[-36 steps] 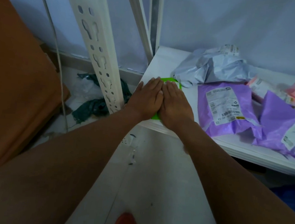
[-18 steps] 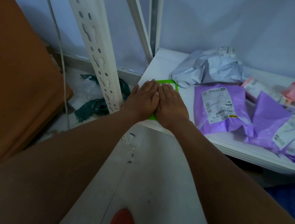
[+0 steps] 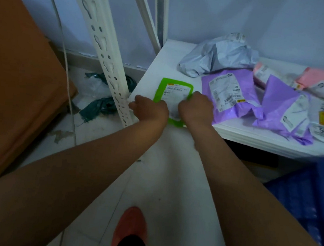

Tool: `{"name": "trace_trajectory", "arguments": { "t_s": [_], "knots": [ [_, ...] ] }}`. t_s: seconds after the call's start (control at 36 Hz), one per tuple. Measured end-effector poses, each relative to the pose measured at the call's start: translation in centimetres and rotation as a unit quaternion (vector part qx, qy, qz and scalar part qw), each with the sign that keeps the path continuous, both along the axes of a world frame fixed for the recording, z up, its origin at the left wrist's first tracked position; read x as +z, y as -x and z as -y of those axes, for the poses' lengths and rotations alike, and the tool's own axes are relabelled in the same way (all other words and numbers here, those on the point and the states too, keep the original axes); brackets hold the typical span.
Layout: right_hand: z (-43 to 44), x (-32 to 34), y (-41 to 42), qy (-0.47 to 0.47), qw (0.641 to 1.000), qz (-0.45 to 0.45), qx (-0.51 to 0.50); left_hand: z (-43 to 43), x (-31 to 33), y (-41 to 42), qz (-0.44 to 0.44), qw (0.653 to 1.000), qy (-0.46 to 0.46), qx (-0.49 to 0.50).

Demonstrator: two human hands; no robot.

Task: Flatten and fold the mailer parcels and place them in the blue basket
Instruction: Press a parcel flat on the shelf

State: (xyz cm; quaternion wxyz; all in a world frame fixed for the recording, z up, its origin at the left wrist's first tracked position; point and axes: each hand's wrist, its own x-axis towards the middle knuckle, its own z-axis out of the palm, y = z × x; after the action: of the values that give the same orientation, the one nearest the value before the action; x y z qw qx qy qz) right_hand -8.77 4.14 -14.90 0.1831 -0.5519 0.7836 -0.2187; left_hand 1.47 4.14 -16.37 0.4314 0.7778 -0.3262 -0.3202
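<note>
A small green mailer [image 3: 172, 93] with a white label lies flat at the front left corner of the white shelf [image 3: 169, 54]. My left hand [image 3: 150, 109] grips its near left edge and my right hand [image 3: 196, 107] grips its right edge, both with fingers curled. To the right lie two purple mailers [image 3: 230, 91] [image 3: 281, 111], a crumpled grey mailer [image 3: 218, 55] behind them, and pink mailers [image 3: 321, 80] at the far right. The blue basket [image 3: 311, 194] shows at the lower right, below the shelf.
A white slotted rack post [image 3: 103, 45] stands left of the shelf corner. Dark green plastic scraps [image 3: 98, 105] lie on the tiled floor behind it. A brown surface [image 3: 19, 67] fills the left side. A red shoe [image 3: 129, 226] is on the floor below.
My hands were pressed flat side by side on the green mailer. Now they have moved apart and curled onto its edges, uncovering the label.
</note>
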Motion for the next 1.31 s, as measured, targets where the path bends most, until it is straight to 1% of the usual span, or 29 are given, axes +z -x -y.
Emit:
{"name": "trace_trajectory", "arguments": {
  "t_s": [0.03, 0.08, 0.17, 0.25, 0.33, 0.42, 0.47, 0.61, 0.67, 0.75, 0.86, 0.94, 1.06, 1.17, 1.31],
  "knots": [
    [-0.4, 0.2, -0.1, -0.007, 0.999, 0.032, -0.012, 0.0, 0.0, -0.1, -0.051, 0.999, -0.01, 0.013],
    [-1.0, 0.5, 0.0, -0.011, 0.995, 0.096, -0.031, -0.3, 0.0, -0.6, -0.114, 0.993, -0.024, 0.01],
    [-1.7, 0.5, 0.4, -0.02, 0.981, 0.186, -0.049, -1.6, 0.3, -1.6, -0.171, 0.985, -0.032, -0.017],
    [-2.5, 1.1, 0.7, -0.023, 0.966, 0.246, -0.074, -3.5, 1.1, -3.0, -0.236, 0.966, -0.087, -0.064],
    [-3.7, 2.2, 0.9, -0.028, 0.948, 0.307, -0.076, -5.5, 1.7, -3.9, -0.27, 0.939, -0.148, -0.151],
    [-5.4, 3.5, 1.5, -0.057, 0.939, 0.336, -0.052, -7.4, 3.1, -4.3, -0.299, 0.924, -0.142, -0.19],
    [-6.9, 4.9, 2.0, -0.052, 0.94, 0.335, -0.025, -8.2, 4.7, -4.6, -0.294, 0.921, -0.125, -0.223],
    [-10.3, 9.5, 4.7, 0.007, 0.945, 0.326, 0.013, -10.0, 10.5, -3.5, -0.238, 0.929, -0.068, -0.276],
    [-11.4, 11.0, 6.4, 0.009, 0.93, 0.368, 0.004, -11.0, 12.9, -2.0, -0.233, 0.926, -0.057, -0.292],
    [-13.1, 13.4, 9.9, 0.021, 0.914, 0.406, -0.014, -12.2, 15.5, 1.0, -0.228, 0.921, -0.045, -0.314],
    [-16.5, 16.6, 14.7, 0.017, 0.907, 0.421, -0.025, -13.7, 17.2, 5.7, -0.227, 0.91, -0.033, -0.345],
    [-18.3, 17.4, 18.8, 0.004, 0.913, 0.408, -0.028, -15.0, 17.6, 9.5, -0.227, 0.894, -0.035, -0.386],
    [-20.6, 17.2, 24.8, -0.017, 0.931, 0.362, -0.033, -16.3, 17.0, 14.9, -0.209, 0.882, -0.053, -0.419],
    [-23.6, 15.5, 30.6, -0.051, 0.939, 0.337, -0.039, -17.5, 14.5, 20.2, -0.195, 0.865, -0.085, -0.454],
    [-26.7, 12.1, 36.4, -0.074, 0.942, 0.319, -0.074, -18.7, 10.6, 26.6, -0.2, 0.843, -0.129, -0.482]
  ]
}}
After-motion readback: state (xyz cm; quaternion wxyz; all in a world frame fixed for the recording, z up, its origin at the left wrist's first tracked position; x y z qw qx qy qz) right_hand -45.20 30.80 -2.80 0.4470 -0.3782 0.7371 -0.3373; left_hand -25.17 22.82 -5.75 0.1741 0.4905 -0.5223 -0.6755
